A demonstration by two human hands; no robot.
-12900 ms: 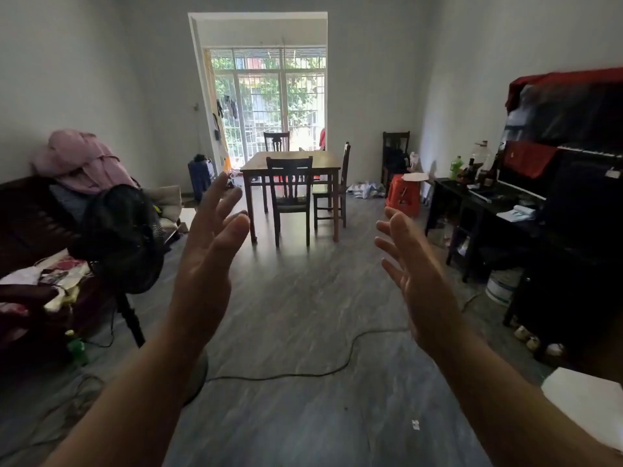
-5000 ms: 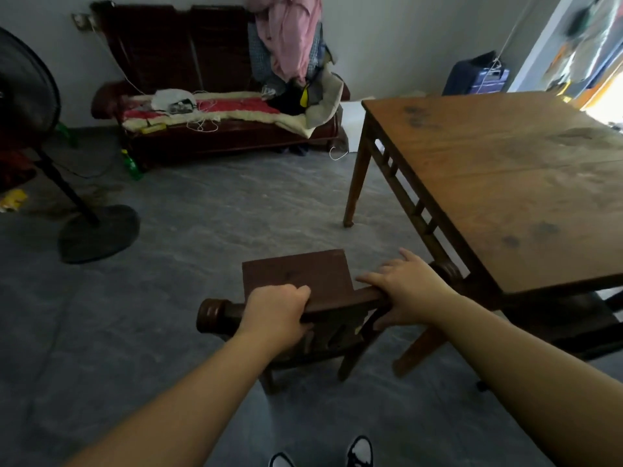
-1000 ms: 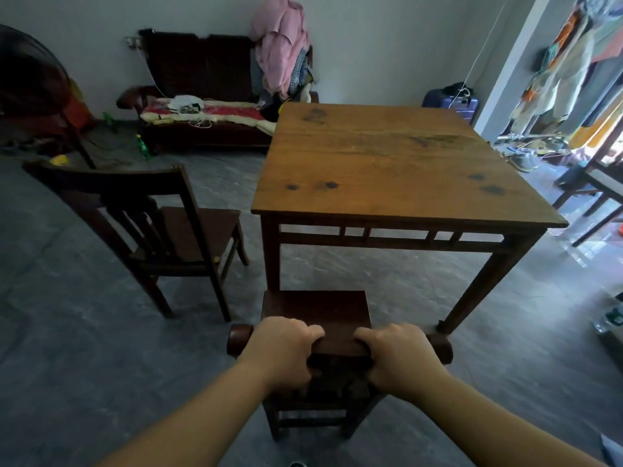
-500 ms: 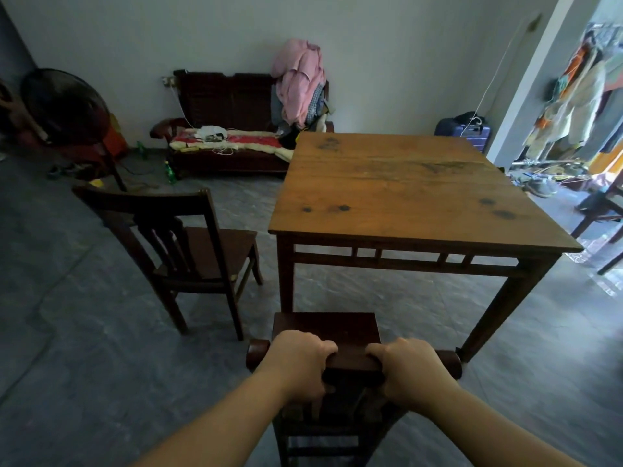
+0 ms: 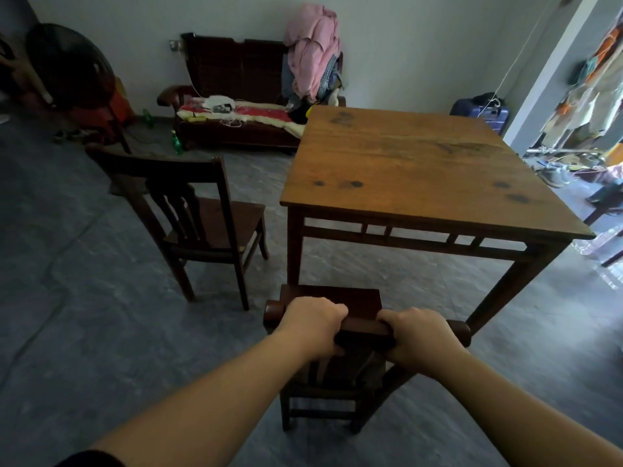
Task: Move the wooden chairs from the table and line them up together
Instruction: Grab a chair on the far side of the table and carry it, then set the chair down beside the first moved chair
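Observation:
A dark wooden chair [image 5: 362,299] stands right in front of me, its seat just short of the near edge of the wooden table [image 5: 404,170]. My left hand [image 5: 312,323] and my right hand [image 5: 418,335] both grip its top rail, side by side. A second wooden chair [image 5: 199,210] stands on the floor to the left, apart from the table, with its back towards me. Part of a third chair [image 5: 603,200] shows at the right edge.
A dark wooden bench [image 5: 242,106] heaped with bedding and pink clothes stands against the far wall. A black standing fan [image 5: 72,72] is at the far left, green bottles [image 5: 177,143] on the floor near it. A blue suitcase [image 5: 482,112] and hanging laundry are at the right.
Both hands keep their grip on the chair's top rail. The chair and I have drawn back from the table, and the view has risen, showing more of the room.

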